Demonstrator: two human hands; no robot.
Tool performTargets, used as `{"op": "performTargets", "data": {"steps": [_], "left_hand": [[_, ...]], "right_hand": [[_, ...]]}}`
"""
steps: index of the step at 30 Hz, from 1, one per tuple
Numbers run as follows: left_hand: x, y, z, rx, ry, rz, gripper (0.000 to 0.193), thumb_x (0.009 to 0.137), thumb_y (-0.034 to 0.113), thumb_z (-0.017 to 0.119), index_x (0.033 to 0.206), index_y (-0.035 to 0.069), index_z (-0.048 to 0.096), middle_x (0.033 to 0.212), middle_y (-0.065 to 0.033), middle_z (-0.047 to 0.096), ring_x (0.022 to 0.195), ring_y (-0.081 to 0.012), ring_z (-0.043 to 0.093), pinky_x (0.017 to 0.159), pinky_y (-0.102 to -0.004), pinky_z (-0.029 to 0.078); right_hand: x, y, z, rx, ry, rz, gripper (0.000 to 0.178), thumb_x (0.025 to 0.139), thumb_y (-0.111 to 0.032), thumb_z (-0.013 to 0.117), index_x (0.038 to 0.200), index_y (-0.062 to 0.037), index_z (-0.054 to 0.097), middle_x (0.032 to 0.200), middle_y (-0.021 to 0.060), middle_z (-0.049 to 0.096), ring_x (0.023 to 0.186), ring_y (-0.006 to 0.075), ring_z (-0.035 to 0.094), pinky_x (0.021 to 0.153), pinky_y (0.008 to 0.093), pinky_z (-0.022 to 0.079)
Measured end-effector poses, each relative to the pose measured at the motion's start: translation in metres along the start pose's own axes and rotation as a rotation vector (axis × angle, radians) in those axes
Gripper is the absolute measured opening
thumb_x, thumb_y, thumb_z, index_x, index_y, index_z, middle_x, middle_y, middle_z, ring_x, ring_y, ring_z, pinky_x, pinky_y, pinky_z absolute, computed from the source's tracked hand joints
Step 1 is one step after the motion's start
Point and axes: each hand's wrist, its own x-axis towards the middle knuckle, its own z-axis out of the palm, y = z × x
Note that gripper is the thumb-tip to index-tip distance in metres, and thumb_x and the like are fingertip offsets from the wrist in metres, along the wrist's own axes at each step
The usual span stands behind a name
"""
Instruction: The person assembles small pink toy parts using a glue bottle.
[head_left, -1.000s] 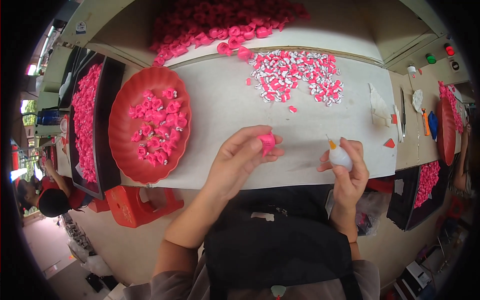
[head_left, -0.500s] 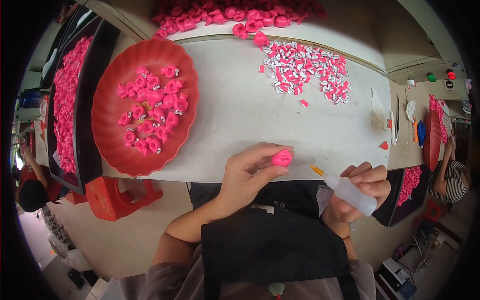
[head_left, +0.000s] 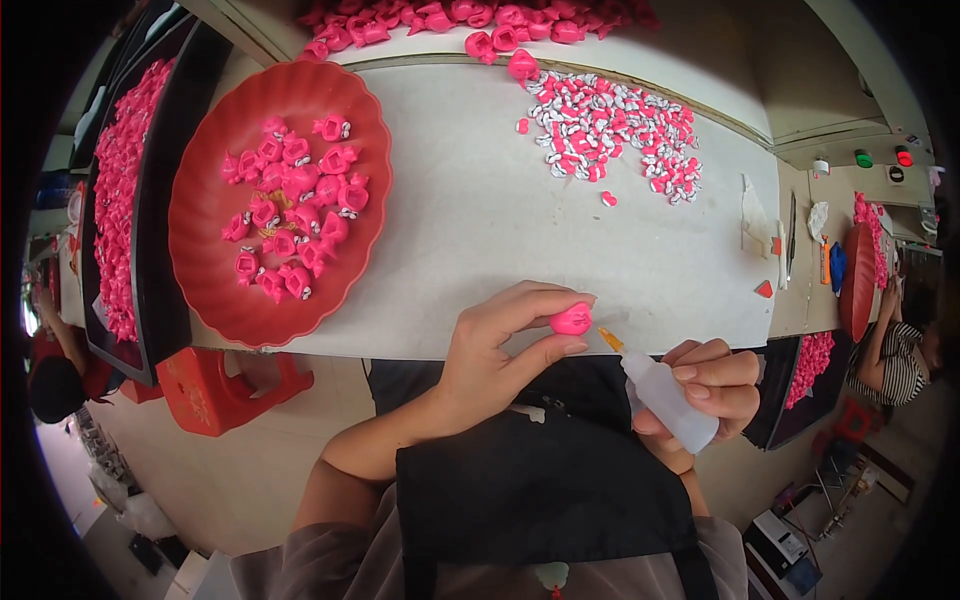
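Observation:
Between thumb and fingers, my left hand (head_left: 490, 345) pinches a small pink plastic piece (head_left: 571, 319) above the table's near edge. My right hand (head_left: 712, 385) is wrapped round a translucent squeeze bottle (head_left: 668, 400) with an orange tip. The bottle is tilted, its tip (head_left: 610, 339) pointing up and left, close to the pink piece but apart from it. On the far right part of the table lies a spread of small pink and white pieces (head_left: 600, 125). To the left, a red scalloped bowl (head_left: 350, 110) holds several pink pieces with white bits on them.
A black tray (head_left: 165, 200) full of pink pieces stands at the left, beyond the bowl. More pink pieces (head_left: 430, 18) lie on a shelf at the back. Below the table's left side is a red stool (head_left: 205, 395). Tweezers (head_left: 792, 235) lie at the right. Other people sit at both sides.
My right hand has moved left with the bottle, bringing its tip nearer the pink piece. My left hand still pinches the piece, now slightly turned. The whole view has shifted a little.

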Motion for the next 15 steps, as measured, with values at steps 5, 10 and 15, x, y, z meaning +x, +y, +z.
{"op": "performTargets", "data": {"steps": [5, 10, 15], "left_hand": [[0.001, -0.004, 0.002, 0.13, 0.051, 0.087, 0.028, 0.072, -0.002, 0.063, 0.099, 0.0, 0.057, 0.096, -0.0116, 0.059, 0.087, -0.0204, 0.059, 0.074, -0.0271, 0.047], [0.002, -0.004, 0.004, 0.189, 0.088, 0.167, 0.027, 0.072, -0.002, 0.062, 0.098, 0.0, 0.058, 0.098, -0.0117, 0.058, 0.087, -0.0218, 0.058, 0.073, -0.0275, 0.047], [0.003, -0.006, 0.006, 0.196, 0.102, 0.207, 0.025, 0.072, -0.003, 0.061, 0.097, 0.0, 0.058, 0.1, -0.0118, 0.058, 0.088, -0.0222, 0.058, 0.073, -0.0275, 0.047]], "right_hand": [[-0.001, -0.005, -0.006, -0.039, -0.093, 0.013, 0.045, 0.059, -0.019, 0.079, 0.088, -0.0082, 0.046, 0.083, 0.0051, 0.045, 0.059, 0.0117, 0.045, 0.047, 0.0204, 0.042], [0.001, -0.012, -0.009, -0.102, -0.173, 0.024, 0.046, 0.059, -0.017, 0.08, 0.09, -0.0089, 0.047, 0.086, 0.0051, 0.045, 0.061, 0.0123, 0.046, 0.049, 0.0217, 0.043], [0.001, -0.013, -0.013, -0.081, -0.179, 0.053, 0.044, 0.06, -0.016, 0.079, 0.09, -0.0091, 0.047, 0.086, 0.0047, 0.045, 0.063, 0.0128, 0.047, 0.049, 0.0215, 0.044]]}}
